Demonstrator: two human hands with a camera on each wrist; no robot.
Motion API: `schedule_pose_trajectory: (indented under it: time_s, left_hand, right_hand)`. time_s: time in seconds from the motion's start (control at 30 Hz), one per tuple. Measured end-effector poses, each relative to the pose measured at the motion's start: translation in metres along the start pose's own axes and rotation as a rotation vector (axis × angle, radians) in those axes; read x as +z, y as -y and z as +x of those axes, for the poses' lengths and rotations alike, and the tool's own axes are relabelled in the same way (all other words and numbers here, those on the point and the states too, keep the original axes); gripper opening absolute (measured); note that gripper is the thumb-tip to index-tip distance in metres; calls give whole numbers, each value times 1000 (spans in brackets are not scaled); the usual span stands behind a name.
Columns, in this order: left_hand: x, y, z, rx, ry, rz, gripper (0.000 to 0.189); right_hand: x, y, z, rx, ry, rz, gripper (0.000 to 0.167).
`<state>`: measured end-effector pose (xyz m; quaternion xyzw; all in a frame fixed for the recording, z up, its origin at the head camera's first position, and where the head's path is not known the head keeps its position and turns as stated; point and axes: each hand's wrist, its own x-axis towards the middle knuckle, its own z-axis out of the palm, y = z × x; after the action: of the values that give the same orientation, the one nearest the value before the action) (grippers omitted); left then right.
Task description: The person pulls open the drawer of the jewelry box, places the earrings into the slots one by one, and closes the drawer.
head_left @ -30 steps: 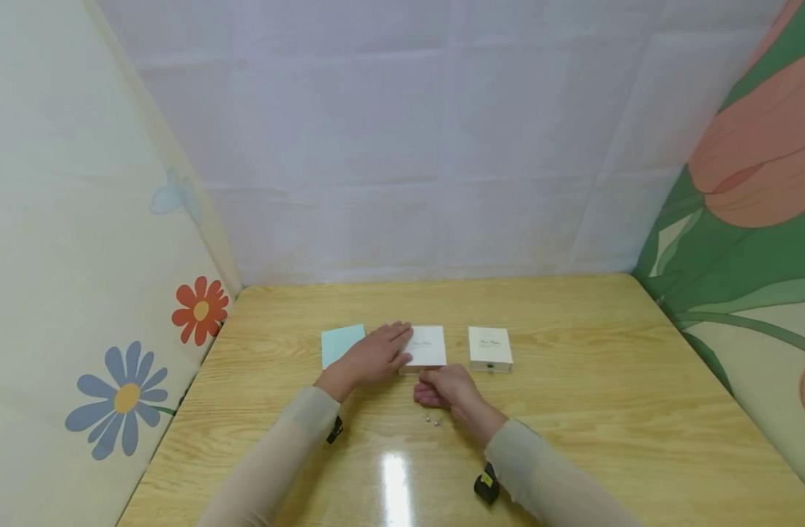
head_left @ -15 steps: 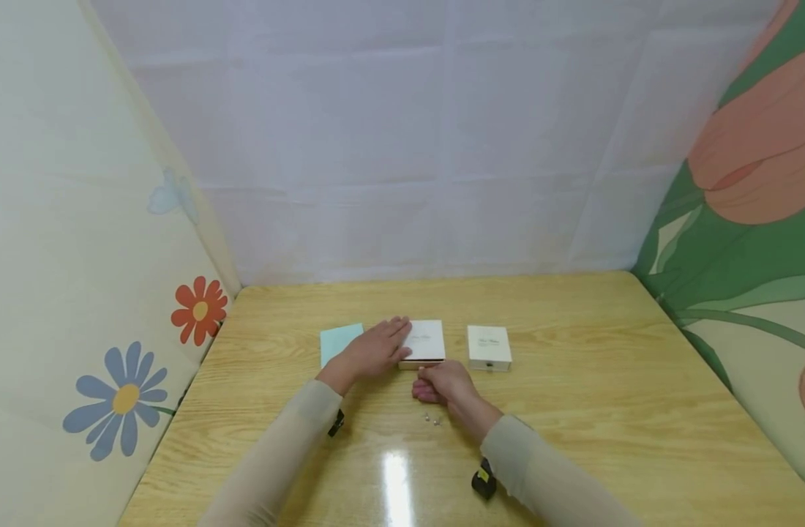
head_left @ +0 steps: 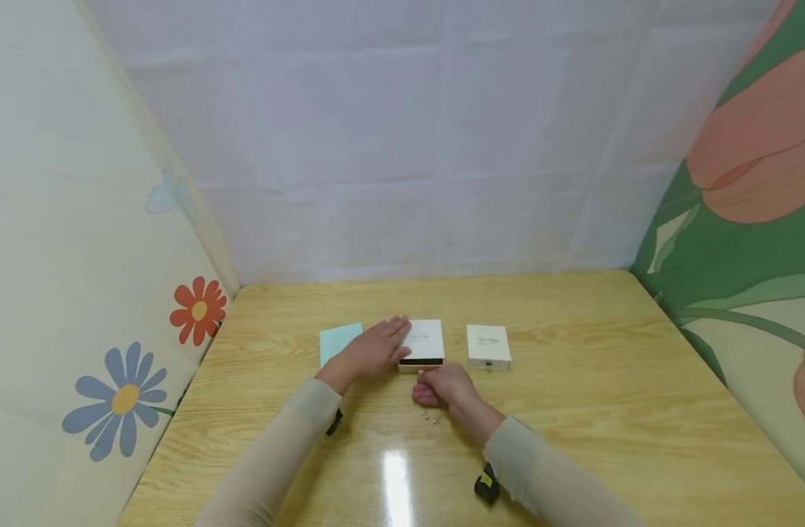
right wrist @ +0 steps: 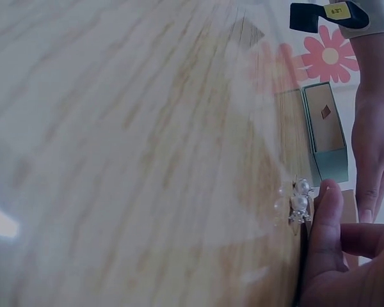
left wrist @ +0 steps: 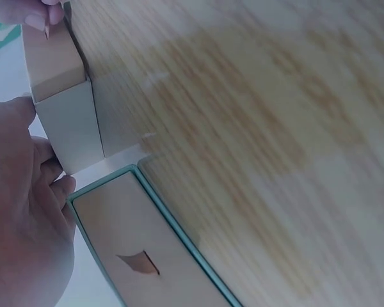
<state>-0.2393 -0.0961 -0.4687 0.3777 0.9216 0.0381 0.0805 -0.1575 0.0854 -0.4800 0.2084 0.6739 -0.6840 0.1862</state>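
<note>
In the head view my left hand (head_left: 375, 348) rests on the left part of a white drawer box (head_left: 425, 337), fingers laid across its top. My right hand (head_left: 445, 384) is at the box's front, thumb and finger pinching a small pull tab (left wrist: 48, 29) on the drawer front (left wrist: 54, 64). The drawer stands partly out, with a dark strip of its inside showing. Two small pearl earrings (right wrist: 299, 198) lie on the table just in front of my right hand. A teal box (head_left: 339, 342) with a cream front sits beside my left hand, partly hidden by it.
Another white box (head_left: 489, 345) with a small dark tab stands to the right. All of it is on a wood-grain table (head_left: 593, 402). A white cloth (head_left: 402, 146) hangs behind, and flower-patterned panels (head_left: 765, 219) flank both sides. Black devices (head_left: 487, 484) are strapped at the wrists.
The middle box's drawer has come out toward the person, and the dark gap under the box's top edge has widened. Both hands stay nearly in place.
</note>
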Motion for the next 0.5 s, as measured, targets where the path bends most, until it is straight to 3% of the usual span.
schedule_pose_trajectory:
  time_s: [0.5]
  left_hand:
    - [-1,-2,-1,3,0,29,65]
  right_hand:
    - [-3,-5,-4,-11,-1,-36,15]
